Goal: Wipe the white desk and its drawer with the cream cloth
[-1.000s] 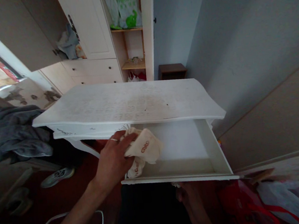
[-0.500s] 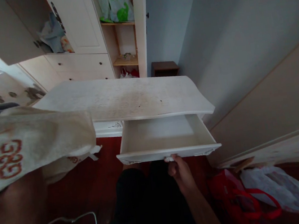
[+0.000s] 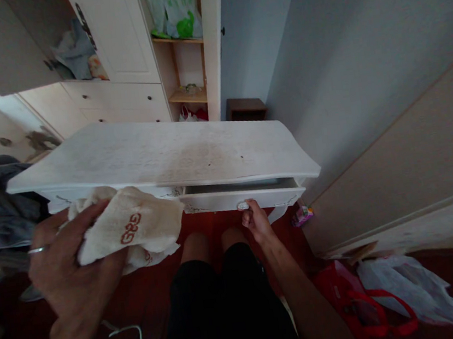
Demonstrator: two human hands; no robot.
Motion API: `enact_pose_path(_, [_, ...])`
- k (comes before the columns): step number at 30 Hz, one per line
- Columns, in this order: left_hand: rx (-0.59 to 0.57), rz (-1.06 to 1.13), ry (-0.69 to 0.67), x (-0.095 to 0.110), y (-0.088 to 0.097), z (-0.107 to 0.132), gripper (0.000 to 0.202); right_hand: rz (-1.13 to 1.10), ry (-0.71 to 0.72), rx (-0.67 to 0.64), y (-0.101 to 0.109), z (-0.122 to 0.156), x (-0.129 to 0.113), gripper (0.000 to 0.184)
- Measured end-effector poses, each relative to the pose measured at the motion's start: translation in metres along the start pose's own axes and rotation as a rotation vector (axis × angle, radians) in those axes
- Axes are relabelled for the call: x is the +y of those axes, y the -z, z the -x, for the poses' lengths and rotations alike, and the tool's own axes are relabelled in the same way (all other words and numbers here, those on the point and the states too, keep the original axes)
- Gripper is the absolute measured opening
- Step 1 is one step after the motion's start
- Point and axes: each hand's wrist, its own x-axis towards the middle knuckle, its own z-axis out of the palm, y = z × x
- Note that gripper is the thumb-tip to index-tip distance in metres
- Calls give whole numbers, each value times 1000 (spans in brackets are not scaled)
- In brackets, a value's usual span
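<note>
My left hand [image 3: 75,254] grips a cream cloth [image 3: 134,225] with reddish-brown lettering, held up in front of the left side of a white desk [image 3: 142,152]. A ring shows on one finger. At the desk's front right, my right hand [image 3: 258,222] has its fingers closed at the round white drawer knob [image 3: 243,206]. The drawer [image 3: 214,201] stands partly out, with a narrow strip of its inside visible. Dark smudges and two small spots mark the desk top.
Behind the desk stands a white wardrobe [image 3: 119,39] with shelves holding plastic bags. A brown box-like unit [image 3: 246,109] is at the back. On the floor at right lie a red bag [image 3: 350,303] and a clear plastic bag [image 3: 414,289]. A white cable [image 3: 137,334] runs along the floor.
The drawer has been pushed in from wide open to a narrow gap, my right hand moving forward with it. My left hand has brought the cloth rightward and farther from the camera.
</note>
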Motion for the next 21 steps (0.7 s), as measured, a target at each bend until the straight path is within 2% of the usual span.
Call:
enact_pose_path(2, [1, -17, -82, -5, -4, 6, 56, -8, -5, 9, -6, -13, -5, 33])
enact_pose_path(4, [-15, -16, -93, -8, -9, 11, 53, -27, -24, 21, -10, -24, -10, 32])
enact_pose_path(8, [-87, 3, -18, -11, -25, 22, 43, -44, -44, 27, -14, -43, -19, 27])
enact_pose_path(12, [-232, 104, 89, -19, -52, 38, 39, -43, -51, 11, -14, -55, -23, 28])
enact_pose_path(15, [-320, 233, 251, -26, -77, 52, 41, -40, -75, -13, -12, -59, -24, 28])
enact_pose_path(18, [-337, 396, 543, -27, -104, 64, 40, 3, -144, -85, -6, -55, -29, 33])
enact_pose_path(21, [-318, 622, 809, -20, -131, 71, 38, 251, -181, -154, 4, -42, -44, 39])
